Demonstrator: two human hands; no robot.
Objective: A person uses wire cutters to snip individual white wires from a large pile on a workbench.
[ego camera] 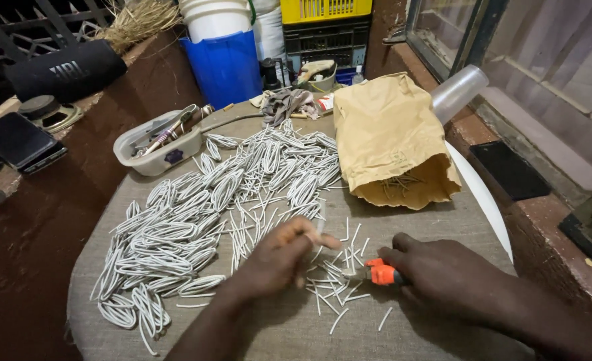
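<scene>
Both hands were kept low over the grey cloth-covered round table [296, 327] — the left hand [279, 257] pinched a white wire piece [321, 224], the right hand [443, 274] was clenched around an orange-handled cutter [379, 273]. Cuts would probably be cleaner with the wire held steady. Short white offcuts [333, 284] were scattered underneath; looped white wire bundles [175, 234] and a brown paper bag [389, 144] crowded the space.

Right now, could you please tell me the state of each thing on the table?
Paper bag: lying on its side, mouth open.
Wire loops: heaped loose.
Cut wire pieces: scattered.
Cutter: gripped in right hand.
Left hand: fingers pinching a wire piece.
Plastic tub: uncovered, holding tools.
</scene>
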